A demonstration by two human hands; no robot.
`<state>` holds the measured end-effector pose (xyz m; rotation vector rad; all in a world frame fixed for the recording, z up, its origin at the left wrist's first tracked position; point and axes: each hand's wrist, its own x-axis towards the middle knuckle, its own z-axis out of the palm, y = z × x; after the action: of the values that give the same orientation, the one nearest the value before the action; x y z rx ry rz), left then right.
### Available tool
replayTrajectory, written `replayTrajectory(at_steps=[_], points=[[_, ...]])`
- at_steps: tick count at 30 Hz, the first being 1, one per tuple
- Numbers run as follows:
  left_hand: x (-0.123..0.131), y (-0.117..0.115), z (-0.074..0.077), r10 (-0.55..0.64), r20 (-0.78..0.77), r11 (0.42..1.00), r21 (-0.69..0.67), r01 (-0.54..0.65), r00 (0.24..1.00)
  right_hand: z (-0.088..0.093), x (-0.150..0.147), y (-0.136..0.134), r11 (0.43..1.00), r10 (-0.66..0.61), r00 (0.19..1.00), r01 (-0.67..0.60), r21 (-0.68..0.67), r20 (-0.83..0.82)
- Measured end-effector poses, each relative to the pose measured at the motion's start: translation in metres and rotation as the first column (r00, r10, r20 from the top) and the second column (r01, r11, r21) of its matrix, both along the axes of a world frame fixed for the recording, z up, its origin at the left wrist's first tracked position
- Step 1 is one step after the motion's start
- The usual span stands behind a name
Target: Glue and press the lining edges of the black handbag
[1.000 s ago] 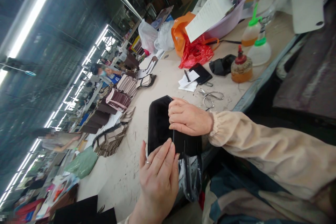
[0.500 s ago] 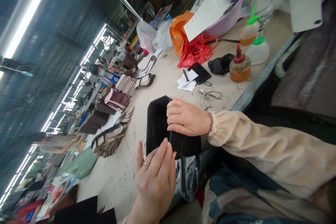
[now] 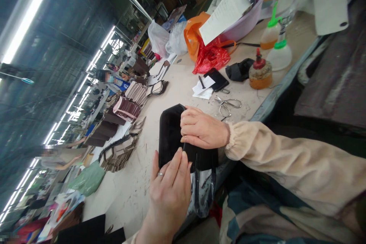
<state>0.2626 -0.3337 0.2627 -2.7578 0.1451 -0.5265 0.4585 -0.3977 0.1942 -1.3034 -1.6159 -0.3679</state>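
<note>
A black piece that looks like a handbag [image 3: 170,133], smooth and folded, lies at the near edge of the worktable. My right hand [image 3: 201,127], in a beige elasticated sleeve, has its fingers curled over the folded edge near the middle. Below it, my left hand [image 3: 171,183], with a ring, pinches the same edge with its fingertips; its little finger stands apart. Both thumbs are mostly hidden. Dark straps [image 3: 197,194] and clear plastic hang under the piece at the table edge.
Beyond my right hand lie metal thread snips [image 3: 228,105], a pen on paper [image 3: 203,85], and a glue bottle with red cap [image 3: 260,72]. Stacked brown panels [image 3: 126,108] line the far side. A purple basin [image 3: 246,19] stands at the back; people work further off.
My left fingers have shifted slightly along the edge, and the little finger has come closer to the black piece. My right hand keeps its hold. A distant person has moved an arm.
</note>
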Motion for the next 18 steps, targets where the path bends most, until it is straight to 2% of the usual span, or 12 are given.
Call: replayTrajectory(at_steps=[6,14,18], points=[[0.010,0.006,-0.004,-0.034,-0.022,0.999,-0.030,0.033,0.999,0.000,0.001,-0.001,1.000,-0.004,1.000,0.004,-0.014,0.019],[-0.027,0.004,-0.012,-0.050,0.051,0.990,-0.127,0.056,0.997,0.000,0.002,0.000,1.000,-0.002,1.000,0.002,-0.006,0.013],[-0.034,-0.002,-0.015,-0.029,0.092,0.986,-0.163,0.044,0.995,-0.001,0.001,0.001,1.000,-0.005,1.000,0.005,-0.005,0.007]])
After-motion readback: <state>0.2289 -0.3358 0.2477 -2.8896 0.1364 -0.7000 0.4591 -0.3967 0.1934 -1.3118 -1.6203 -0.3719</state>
